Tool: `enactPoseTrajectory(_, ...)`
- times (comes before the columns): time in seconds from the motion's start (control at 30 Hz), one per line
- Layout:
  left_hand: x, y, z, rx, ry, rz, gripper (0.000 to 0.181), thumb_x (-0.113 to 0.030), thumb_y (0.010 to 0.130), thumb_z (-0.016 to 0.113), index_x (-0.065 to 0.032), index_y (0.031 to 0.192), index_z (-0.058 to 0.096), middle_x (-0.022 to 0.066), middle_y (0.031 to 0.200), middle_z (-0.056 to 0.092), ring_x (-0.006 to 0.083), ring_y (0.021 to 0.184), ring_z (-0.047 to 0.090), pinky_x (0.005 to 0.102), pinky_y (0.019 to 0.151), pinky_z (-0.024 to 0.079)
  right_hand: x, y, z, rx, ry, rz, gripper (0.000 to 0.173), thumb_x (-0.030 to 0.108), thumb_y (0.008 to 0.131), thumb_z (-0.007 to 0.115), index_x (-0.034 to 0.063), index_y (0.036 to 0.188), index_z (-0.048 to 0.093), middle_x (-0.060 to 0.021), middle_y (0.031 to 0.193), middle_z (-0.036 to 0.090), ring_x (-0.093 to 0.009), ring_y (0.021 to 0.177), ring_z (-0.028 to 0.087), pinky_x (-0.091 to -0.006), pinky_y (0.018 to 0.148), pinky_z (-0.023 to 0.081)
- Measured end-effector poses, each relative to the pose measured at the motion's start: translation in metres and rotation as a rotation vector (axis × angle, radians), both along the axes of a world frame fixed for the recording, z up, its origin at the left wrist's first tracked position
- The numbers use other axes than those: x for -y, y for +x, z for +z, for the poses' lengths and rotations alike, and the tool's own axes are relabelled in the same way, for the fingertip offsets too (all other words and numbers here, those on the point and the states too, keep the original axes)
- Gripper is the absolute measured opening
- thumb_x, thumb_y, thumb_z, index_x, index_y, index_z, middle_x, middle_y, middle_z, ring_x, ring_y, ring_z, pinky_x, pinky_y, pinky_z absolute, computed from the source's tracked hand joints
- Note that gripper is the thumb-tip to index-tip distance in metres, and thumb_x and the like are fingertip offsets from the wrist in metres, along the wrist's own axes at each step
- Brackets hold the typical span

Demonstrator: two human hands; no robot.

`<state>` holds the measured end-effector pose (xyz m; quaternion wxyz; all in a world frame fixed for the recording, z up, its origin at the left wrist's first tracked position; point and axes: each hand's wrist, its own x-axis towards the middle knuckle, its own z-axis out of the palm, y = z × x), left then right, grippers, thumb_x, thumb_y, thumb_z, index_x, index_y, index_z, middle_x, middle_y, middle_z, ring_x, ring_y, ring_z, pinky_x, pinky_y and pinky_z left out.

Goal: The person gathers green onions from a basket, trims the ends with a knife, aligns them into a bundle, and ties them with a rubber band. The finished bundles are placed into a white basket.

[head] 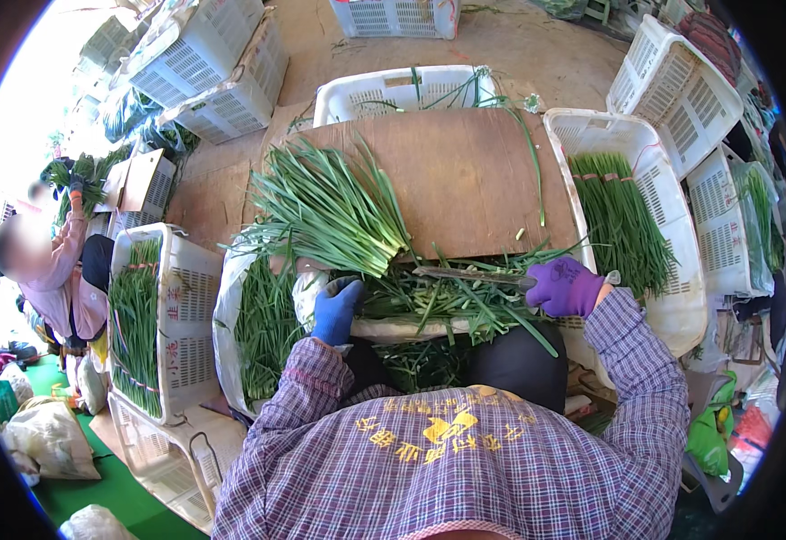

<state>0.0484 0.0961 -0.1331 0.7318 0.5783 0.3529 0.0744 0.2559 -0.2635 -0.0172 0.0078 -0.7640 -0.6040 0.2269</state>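
Note:
My right hand (563, 285), in a purple glove, grips a long-bladed knife (467, 273). Its dark, dirty blade points left over a heap of cut green scraps (433, 297). In a blue glove, my left hand (337, 310) has its fingers curled at the near edge of the work board; whether anything is inside them is hidden. Just beyond it, a loose bunch of garlic chives (339, 202) lies on the wooden board (474, 169). Its pale cut ends face me, and its leaves fan away to the far left.
At the right, a white crate (686, 317) holds banded chive bunches (615, 202). Loose chives (264, 337) fill a lined container by my left arm. Another crate (190, 324) of chives stands farther left, near a seated person (62, 290) handling greens. Beyond the board is a white crate (359, 98).

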Motion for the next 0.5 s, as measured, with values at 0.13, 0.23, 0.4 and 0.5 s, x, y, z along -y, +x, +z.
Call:
enactPoseTrajectory(0.13, 0.001, 0.005, -0.001, -0.012, -0.04, 0.019, 0.02, -0.021, 0.085, 0.064, -0.0028, 0.095, 0.065, 0.0003, 0.075, 0.064, 0.0079, 0.06, 0.055, 0.0221, 0.054, 0.043, -0.006, -0.005, 0.009, 0.069, -0.024, 0.111, 0.012, 0.019, 0.069, 0.058, 0.0186, 0.074, 0.068, -0.0109, 0.079, 0.059, -0.029, 0.072, 0.061, -0.0417, 0.062, 0.048)
enactPoseTrajectory(0.23, 0.002, 0.006, -0.002, -0.022, -0.063, 0.04, 0.02, -0.022, 0.086, 0.065, -0.0031, 0.094, 0.065, -0.0006, 0.073, 0.063, 0.0077, 0.059, 0.054, 0.0217, 0.054, 0.043, -0.039, -0.015, 0.001, 0.135, -0.227, 0.122, 0.015, 0.02, 0.071, 0.056, 0.0151, 0.074, 0.069, -0.0112, 0.074, 0.063, -0.03, 0.068, 0.063, -0.0417, 0.06, 0.049)
enactPoseTrajectory(0.4, -0.002, 0.007, -0.011, -0.018, -0.077, -0.059, 0.024, -0.02, 0.085, 0.066, -0.0012, 0.099, 0.063, 0.0011, 0.079, 0.064, 0.0092, 0.064, 0.057, 0.0225, 0.058, 0.046, -0.102, -0.023, -0.089, 0.083, -0.321, 0.019, 0.018, 0.02, 0.075, 0.056, 0.008, 0.077, 0.07, -0.0129, 0.081, 0.067, -0.03, 0.076, 0.066, -0.0439, 0.066, 0.051)
enactPoseTrajectory(0.5, 0.006, 0.008, 0.0, -0.047, -0.034, -0.072, 0.025, -0.019, 0.084, 0.066, 0.0, 0.101, 0.063, 0.0016, 0.082, 0.065, 0.0095, 0.067, 0.058, 0.0229, 0.06, 0.047, -0.1, -0.014, -0.114, 0.081, -0.406, 0.056, 0.017, 0.02, 0.075, 0.057, 0.0143, 0.083, 0.07, -0.012, 0.09, 0.066, -0.029, 0.084, 0.065, -0.0418, 0.071, 0.05)
